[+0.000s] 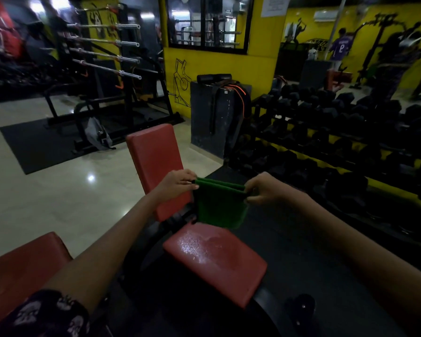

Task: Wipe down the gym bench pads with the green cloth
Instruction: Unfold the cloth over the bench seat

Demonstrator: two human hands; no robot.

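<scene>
A green cloth hangs folded in the air between my two hands, above the gap between the bench pads. My left hand pinches its left top corner and my right hand pinches its right top corner. Below the cloth lies the red seat pad, with wet droplets shining on its near-left part. The red back pad rises tilted behind my left hand.
A second red pad sits at the lower left. A dumbbell rack fills the right side, on a black floor mat. A black padded box stands behind the bench. Barbell racks stand at the far left. A person stands far back.
</scene>
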